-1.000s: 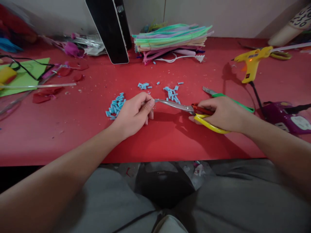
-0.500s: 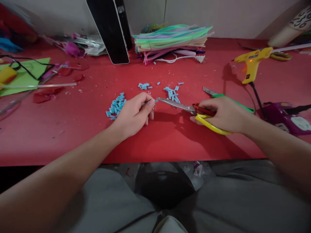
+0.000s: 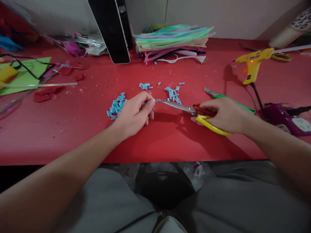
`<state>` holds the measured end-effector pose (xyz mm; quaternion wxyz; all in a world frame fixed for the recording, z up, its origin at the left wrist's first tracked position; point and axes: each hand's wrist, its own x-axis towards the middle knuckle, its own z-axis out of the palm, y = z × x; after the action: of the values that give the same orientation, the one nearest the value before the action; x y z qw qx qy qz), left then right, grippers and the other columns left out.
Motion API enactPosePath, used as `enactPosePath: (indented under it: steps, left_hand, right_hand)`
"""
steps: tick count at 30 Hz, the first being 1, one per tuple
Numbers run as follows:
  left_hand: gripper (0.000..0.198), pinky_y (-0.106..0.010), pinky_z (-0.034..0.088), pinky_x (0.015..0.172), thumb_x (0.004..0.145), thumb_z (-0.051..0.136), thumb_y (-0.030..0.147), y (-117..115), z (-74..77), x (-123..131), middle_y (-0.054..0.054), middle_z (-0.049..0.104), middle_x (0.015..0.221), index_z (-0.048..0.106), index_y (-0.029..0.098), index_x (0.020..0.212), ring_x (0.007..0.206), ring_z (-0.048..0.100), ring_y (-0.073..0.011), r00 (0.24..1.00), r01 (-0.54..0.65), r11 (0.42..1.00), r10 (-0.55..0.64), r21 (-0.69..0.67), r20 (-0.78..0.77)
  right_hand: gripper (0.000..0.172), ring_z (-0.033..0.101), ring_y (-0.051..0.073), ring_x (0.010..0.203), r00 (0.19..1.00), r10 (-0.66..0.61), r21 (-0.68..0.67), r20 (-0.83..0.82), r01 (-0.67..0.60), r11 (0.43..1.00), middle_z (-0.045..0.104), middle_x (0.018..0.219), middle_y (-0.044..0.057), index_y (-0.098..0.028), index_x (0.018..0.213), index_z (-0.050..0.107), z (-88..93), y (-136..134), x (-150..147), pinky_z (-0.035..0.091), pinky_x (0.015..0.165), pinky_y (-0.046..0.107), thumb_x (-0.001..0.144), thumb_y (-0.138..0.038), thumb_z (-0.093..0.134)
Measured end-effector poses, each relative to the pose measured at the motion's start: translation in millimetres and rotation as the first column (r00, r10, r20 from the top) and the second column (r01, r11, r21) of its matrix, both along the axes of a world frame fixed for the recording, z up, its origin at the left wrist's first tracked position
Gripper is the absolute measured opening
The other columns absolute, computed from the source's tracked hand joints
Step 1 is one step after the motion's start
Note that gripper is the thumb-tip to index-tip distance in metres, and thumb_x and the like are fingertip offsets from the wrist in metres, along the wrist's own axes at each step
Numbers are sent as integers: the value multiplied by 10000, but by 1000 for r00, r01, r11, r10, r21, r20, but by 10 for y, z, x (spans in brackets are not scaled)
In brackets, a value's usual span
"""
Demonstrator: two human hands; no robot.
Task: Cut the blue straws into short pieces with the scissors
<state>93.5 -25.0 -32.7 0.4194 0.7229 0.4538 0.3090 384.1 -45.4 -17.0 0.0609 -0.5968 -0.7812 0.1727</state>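
Note:
Thumb and forefinger of my left hand [image 3: 137,113] are pinched together on a tiny piece, mostly hidden by the fingertips. My right hand [image 3: 220,115] is wrapped round the red and yellow handles of the scissors [image 3: 177,105]. The scissor tips touch or nearly touch my left fingertips, and the blades look nearly closed. A heap of short light-blue pieces [image 3: 116,106] lies beside my left hand. Behind the blades is a looser group of blue pieces [image 3: 173,94], and a smaller cluster [image 3: 145,86] lies farther back.
A green-handled cutter [image 3: 233,102] lies behind my right hand. To the right are a yellow glue gun [image 3: 254,61] and a purple power block [image 3: 282,118]. Bundled pipe cleaners [image 3: 172,40] and a black upright box [image 3: 110,29] stand at the back. Green sheets [image 3: 26,76] lie left.
The scissor blades have closed at the tips beside my left fingertips. The blue bit that showed there is now hardly visible. The whole view has shifted very slightly.

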Motion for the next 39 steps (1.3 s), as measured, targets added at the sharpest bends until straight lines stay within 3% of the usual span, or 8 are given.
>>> enactPosePath:
  steps: [7,16,29,39]
  left_hand:
    - [203,-189,447,469,1006,456,333,11,-18,0,16,629,666,485,204,852,463,562,-77,1000,-7,1000,7,6,3]
    - [197,-189,443,471,1006,461,323,0,-3,1,17,630,671,499,203,855,477,562,-76,1000,-9,1000,9,3,-10]
    - [226,-196,443,462,1004,449,332,-6,12,11,12,633,663,500,202,826,465,562,-80,1000,-5,1000,5,-13,-4]
    - [233,-200,439,453,1018,422,331,3,2,9,14,628,634,492,205,835,448,552,-84,1000,10,999,-10,-39,-3]
  right_hand:
    - [529,260,124,543,998,-63,-6,13,63,998,324,556,-32,-219,591,386,-17,-2,-6,231,500,307,776,-648,633]
    - [529,271,130,552,1000,13,13,-3,-13,1000,321,558,-37,-229,612,358,1,-15,9,238,513,307,783,-652,624]
    - [581,272,142,552,1000,-2,-3,-17,2,1000,339,552,-21,-227,585,367,11,-10,-4,247,507,330,757,-720,622]
    - [538,258,125,542,998,-51,3,32,51,999,316,559,-35,-220,599,397,-19,-7,0,240,488,301,772,-666,644]
